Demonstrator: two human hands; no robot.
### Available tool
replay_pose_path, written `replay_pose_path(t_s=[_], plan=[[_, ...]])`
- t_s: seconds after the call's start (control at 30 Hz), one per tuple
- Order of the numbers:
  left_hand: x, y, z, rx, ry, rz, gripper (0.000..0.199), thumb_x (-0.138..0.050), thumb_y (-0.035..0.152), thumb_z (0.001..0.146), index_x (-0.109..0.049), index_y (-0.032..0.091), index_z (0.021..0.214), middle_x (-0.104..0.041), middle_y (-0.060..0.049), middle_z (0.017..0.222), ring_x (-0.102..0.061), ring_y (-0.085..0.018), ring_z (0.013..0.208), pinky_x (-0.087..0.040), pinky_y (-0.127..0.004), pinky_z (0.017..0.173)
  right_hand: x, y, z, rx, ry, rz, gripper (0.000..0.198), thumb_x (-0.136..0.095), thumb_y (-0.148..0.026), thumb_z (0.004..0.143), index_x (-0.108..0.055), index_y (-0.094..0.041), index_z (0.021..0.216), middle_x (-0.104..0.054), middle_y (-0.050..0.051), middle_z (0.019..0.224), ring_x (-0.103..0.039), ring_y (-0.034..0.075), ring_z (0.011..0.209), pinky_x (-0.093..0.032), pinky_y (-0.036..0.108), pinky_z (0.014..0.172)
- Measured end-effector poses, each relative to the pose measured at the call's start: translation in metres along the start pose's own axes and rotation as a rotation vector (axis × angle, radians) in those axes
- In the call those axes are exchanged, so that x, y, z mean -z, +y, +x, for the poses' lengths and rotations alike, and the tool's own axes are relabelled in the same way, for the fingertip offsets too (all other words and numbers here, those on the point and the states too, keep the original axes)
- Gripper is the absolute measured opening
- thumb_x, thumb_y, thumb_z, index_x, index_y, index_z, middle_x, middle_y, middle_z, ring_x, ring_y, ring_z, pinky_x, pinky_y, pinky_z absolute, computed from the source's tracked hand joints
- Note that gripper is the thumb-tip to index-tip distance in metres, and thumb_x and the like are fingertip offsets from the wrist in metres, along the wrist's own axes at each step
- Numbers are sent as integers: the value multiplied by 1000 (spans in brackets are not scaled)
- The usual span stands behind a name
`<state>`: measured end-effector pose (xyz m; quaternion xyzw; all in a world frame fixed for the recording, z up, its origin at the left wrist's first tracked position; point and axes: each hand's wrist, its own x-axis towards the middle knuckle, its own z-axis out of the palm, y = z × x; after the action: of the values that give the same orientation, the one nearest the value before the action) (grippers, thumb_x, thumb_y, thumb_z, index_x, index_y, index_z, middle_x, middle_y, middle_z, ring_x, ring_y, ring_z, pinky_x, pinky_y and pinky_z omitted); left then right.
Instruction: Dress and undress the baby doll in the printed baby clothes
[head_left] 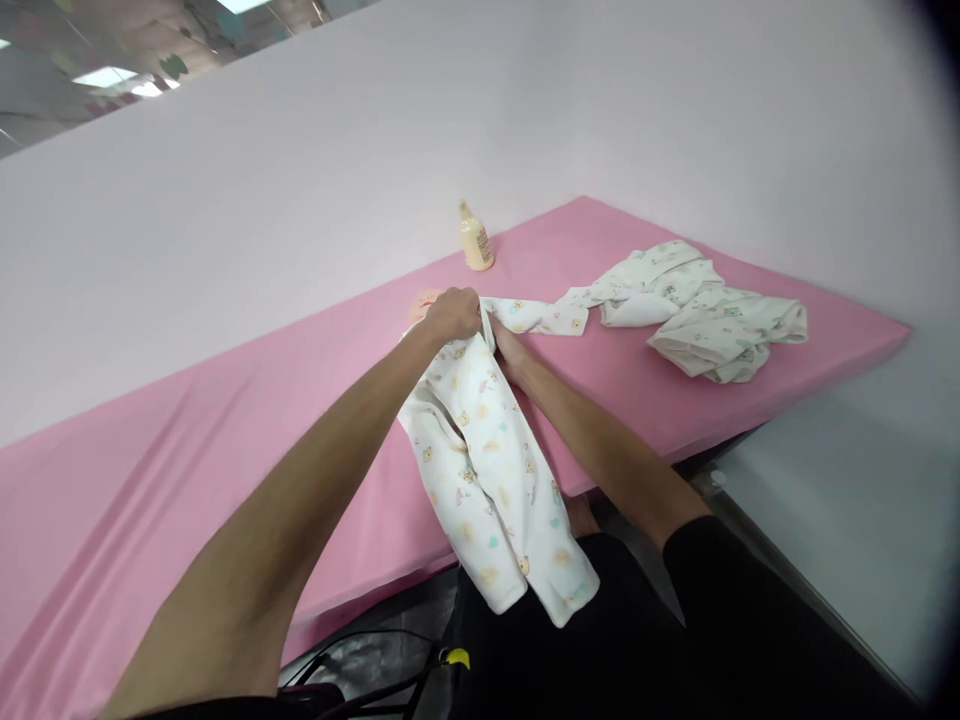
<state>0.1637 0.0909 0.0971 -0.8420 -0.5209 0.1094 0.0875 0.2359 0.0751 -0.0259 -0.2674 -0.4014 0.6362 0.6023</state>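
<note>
A white baby romper [480, 430] printed with small bears lies on the pink-covered table, its two legs hanging over the front edge towards my lap. My left hand [456, 313] is closed on the cloth near the top of the romper. Just to the right, my right hand [511, 352] grips the romper at the base of a sleeve [536, 316], its fingers partly hidden by the fabric. That sleeve stretches out to the right. Behind my left hand a salmon-pink rounded thing [425, 300] with red marks peeks out, mostly covered.
Crumpled white printed baby clothes [712, 315] lie on the right of the pink table cover [225, 440]. A cream-coloured bottle [476, 240] stands near the white wall [375, 150]. Below the front edge are dark cables [375, 690] with a yellow piece [457, 657].
</note>
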Motion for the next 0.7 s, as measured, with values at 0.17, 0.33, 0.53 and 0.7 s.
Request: replay_pose_path(t_s=[0.17, 0.33, 0.53, 0.7], plan=[[-5, -4, -3, 76, 130, -17, 33, -46, 11, 89, -69, 9, 112, -67, -22, 116, -65, -35, 108, -50, -39, 84, -1, 0, 0, -104, -53, 197, 41, -45, -52, 103, -60, -20, 82, -56, -8, 60, -52, 12, 92, -42, 28, 93], [-5, 0, -8, 72, 135, 19, 36, -43, 5, 88, -69, 9, 113, -67, -22, 117, -65, -36, 112, -51, -40, 86, -2, 0, 0, -128, -7, 209, 41, -46, -52, 103, -60, -20, 81, -54, -8, 58, -51, 12, 89, -43, 26, 91], [-5, 4, -18, 13, 104, 67, 31, -43, 5, 90, -69, 10, 106, -70, -18, 110, -67, -33, 106, -52, -40, 85, 0, 2, 2, -126, -25, 335, 36, -49, -48, 103, -56, -19, 83, -47, -9, 58, -50, 11, 80, -44, 25, 84], [-16, 8, -31, -44, 221, 94, 28, -41, 11, 97, -68, 9, 105, -68, -18, 111, -64, -32, 108, -52, -40, 85, 2, 7, 8, -121, 8, 312, 36, -50, -51, 100, -58, -19, 84, -52, -6, 60, -54, 14, 79, -46, 27, 78]])
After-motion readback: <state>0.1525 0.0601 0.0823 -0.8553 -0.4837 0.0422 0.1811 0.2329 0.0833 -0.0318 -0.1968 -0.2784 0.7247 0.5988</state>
